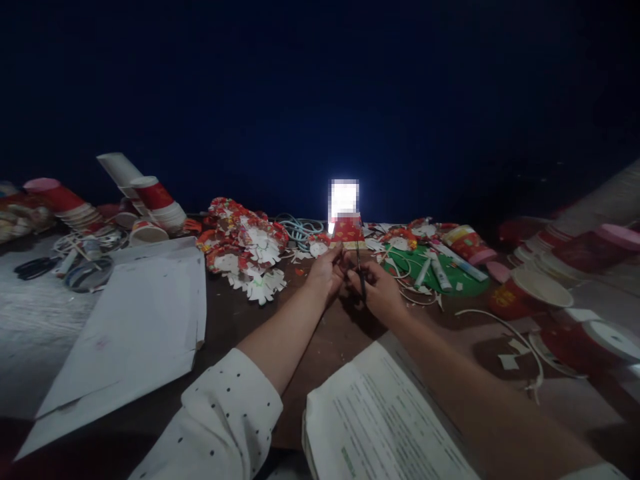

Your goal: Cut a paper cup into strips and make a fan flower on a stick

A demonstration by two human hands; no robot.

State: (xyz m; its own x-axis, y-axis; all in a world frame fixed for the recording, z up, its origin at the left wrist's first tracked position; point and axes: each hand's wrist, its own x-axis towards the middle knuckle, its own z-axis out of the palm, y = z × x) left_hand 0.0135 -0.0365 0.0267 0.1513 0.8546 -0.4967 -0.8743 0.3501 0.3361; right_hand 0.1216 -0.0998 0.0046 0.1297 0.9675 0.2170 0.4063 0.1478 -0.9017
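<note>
Left hand point(325, 275): bends its fingers in and seems to pinch the near edge of the red paper cup point(349, 230), just above the fingertips, at the middle of the view.
Right hand point(381, 288): curls around the dark scissors point(363, 283), blade pointing up in front of the cup (too small to tell open from closed).
Bright light point(345, 195): glares directly behind the cup, pixelated.
Cut paper flowers point(250, 233): lie heaped left of the hands, red and white, with fringed edges.
Pale cord point(295, 230): loops behind, between heap and cup.
Green sheet point(473, 287): lies right of the right hand, bearing small tubes point(440, 273).
Patterned cup point(467, 243): leans tipped over behind the tubes.
White board point(145, 300): covers much of the left side, near a roll of tape point(89, 275).
Stacked cups point(157, 203): slant at the back left, red above white.
Right-hand cups point(530, 293): crowd the edge, partly blurred, beside a white strip point(500, 320) and paper scraps point(509, 362).
Printed packet point(370, 413): occupies the near foreground between the forearms.
Table point(345, 333): shows dark brown through the clutter.
Room point(250, 100): fades to deep blue and black beyond.
</note>
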